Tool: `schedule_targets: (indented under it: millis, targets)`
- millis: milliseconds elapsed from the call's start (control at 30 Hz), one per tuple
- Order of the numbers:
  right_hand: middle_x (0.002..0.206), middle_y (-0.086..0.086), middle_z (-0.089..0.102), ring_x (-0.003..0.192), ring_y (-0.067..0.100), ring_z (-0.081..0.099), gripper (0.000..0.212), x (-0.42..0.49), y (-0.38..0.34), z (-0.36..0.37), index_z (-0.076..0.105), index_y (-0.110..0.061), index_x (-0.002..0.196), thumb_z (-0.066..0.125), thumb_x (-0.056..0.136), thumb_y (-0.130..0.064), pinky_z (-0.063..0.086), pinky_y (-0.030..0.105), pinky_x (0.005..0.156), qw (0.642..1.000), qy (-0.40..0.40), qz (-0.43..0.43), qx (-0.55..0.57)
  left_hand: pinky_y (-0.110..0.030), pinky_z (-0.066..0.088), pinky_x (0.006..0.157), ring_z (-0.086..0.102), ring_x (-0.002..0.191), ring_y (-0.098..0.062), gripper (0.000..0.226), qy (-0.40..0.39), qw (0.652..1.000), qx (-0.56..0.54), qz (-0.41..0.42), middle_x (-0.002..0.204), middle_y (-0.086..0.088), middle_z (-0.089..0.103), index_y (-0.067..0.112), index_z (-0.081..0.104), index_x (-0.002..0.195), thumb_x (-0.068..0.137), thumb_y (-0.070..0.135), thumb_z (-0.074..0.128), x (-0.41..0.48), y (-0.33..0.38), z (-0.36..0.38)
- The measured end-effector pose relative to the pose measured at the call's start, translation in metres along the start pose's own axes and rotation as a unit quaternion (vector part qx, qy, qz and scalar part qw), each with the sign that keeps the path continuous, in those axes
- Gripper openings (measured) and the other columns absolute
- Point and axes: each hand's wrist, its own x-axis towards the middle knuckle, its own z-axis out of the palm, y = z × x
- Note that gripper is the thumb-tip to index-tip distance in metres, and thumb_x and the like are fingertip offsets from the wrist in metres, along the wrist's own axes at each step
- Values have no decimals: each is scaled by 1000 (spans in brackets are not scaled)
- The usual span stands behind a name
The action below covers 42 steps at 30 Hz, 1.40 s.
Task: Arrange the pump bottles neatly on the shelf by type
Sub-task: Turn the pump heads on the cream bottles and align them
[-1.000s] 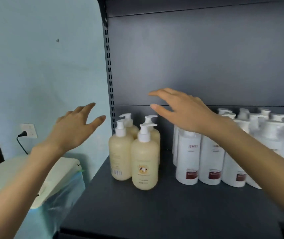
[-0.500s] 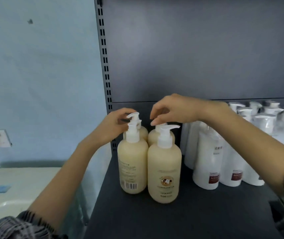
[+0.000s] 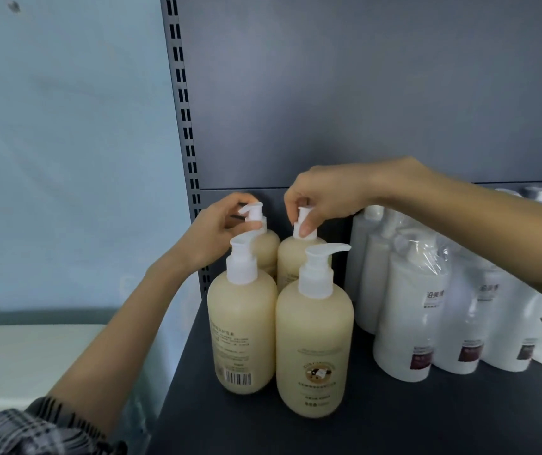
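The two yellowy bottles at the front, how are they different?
The front left bottle shows its barcode and small print; the front right bottle shows a round picture label. The front right bottle's spout points right; the front left bottle's is turned another way. The front right bottle stands nearer the camera. Both are creamy yellow, upright, with white pumps.

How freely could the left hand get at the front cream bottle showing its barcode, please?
Probably yes: the left hand pinches the rear-left pump just behind it, and nothing covers the pump of the barcode bottle.
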Motion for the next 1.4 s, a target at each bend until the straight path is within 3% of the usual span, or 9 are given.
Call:
schedule_targets:
  millis: [167, 367, 600, 733, 833, 1033, 1200, 1300, 1400]
  targets:
    - [94, -5, 58, 86, 17, 56, 15, 6, 14, -4, 62, -25, 93, 71, 82, -30, 45, 29, 70, 999, -39, 2, -35, -15, 50, 79, 64, 86, -7, 25, 28, 999, -4, -25, 99, 3, 63, 25, 56, 102, 82, 16, 69, 9, -2, 7]
    - [97, -3, 63, 90, 19, 57, 16, 14, 27, -5, 59, -23, 90, 71, 82, -29, 40, 23, 64, 997, -59, 7, -50, -8, 45, 68, 61, 66, 3, 25, 49, 999, -16, -12, 80, 11, 61, 29, 56, 90, 80, 11, 71, 13, 0, 12]
    - [91, -5, 57, 92, 19, 56, 26, 11, 37, 1, 61, -20, 99, 65, 85, -41, 46, 34, 80, 997, -39, 31, -51, -12, 47, 76, 62, 76, 2, 31, 56, 998, -10, 9, 93, 11, 62, 35, 55, 97, 84, 9, 67, 12, -9, 14]
    - [81, 1, 68, 79, 17, 61, 32, 8, 42, 3, 62, -17, 97, 60, 86, -47, 46, 30, 69, 997, -41, 41, -41, -6, 46, 75, 62, 81, 11, 33, 74, 997, -7, 7, 93, 25, 65, 29, 60, 108, 84, 7, 66, 12, -16, 11]
    - [68, -1, 69, 78, 21, 65, 32, 9, 42, 8, 58, -17, 94, 57, 87, -49, 51, 36, 71, 999, -31, 29, -12, -5, 45, 73, 63, 81, 10, 36, 100, 995, -2, 15, 87, 35, 64, 37, 58, 104, 85, 8, 66, 13, -21, 13]
    - [71, 4, 68, 75, 20, 66, 29, 24, 35, 14, 54, -18, 92, 55, 90, -47, 44, 30, 61, 1000, -13, -11, 8, -9, 47, 73, 63, 85, 2, 31, 141, 989, -14, 36, 93, 28, 64, 32, 59, 105, 85, 9, 65, 12, -24, 20]
    - [74, -2, 68, 76, 22, 64, 25, 25, 36, 13, 55, -23, 89, 59, 85, -47, 50, 35, 66, 997, -37, -35, 54, -7, 45, 72, 63, 80, 3, 30, 145, 988, -16, 43, 90, 29, 64, 31, 59, 102, 85, 7, 65, 8, -23, 22]
    - [80, -13, 61, 74, 6, 56, 24, 20, 35, 11, 55, -30, 95, 70, 79, -40, 42, 19, 63, 995, -33, -73, 51, -5, 44, 71, 63, 78, 5, 29, 147, 988, -13, 44, 89, 31, 64, 31, 58, 103, 86, 7, 64, 7, -23, 23]
    - [82, -20, 56, 76, -3, 51, 25, 16, 35, 8, 55, -36, 93, 74, 79, -27, 39, 15, 62, 994, -37, -92, 42, -4, 43, 72, 63, 80, 6, 28, 147, 988, -7, 46, 89, 33, 63, 30, 58, 105, 87, 9, 63, 6, -22, 25]
